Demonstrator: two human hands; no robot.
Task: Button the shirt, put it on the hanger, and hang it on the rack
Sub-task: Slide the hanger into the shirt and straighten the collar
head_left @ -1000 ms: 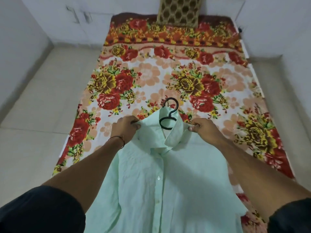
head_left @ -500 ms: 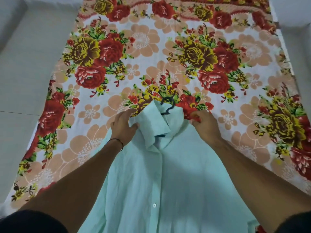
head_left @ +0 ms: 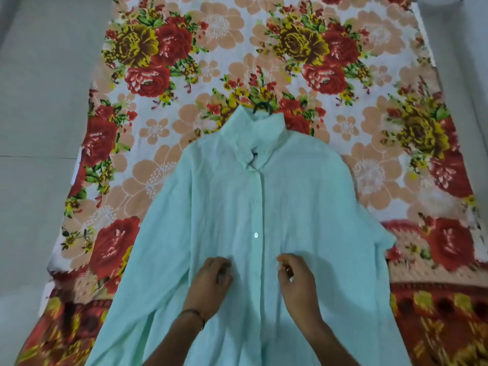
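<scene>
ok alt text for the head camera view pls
A pale mint shirt lies front-up on a floral bedsheet, a black hanger hook poking from its collar. The left hand and right hand rest either side of the button placket.

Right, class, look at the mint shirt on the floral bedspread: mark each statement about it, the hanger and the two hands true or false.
1. The shirt lies front up on the bedspread. True.
2. The hanger hook sticks out above the collar. True.
3. The left hand grips the collar. False: it rests on the lower front, left of the placket.
4. The right hand holds the hanger. False: it is on the shirt front, right of the placket.
5. The shirt hangs on a rack. False: it lies flat.
</scene>
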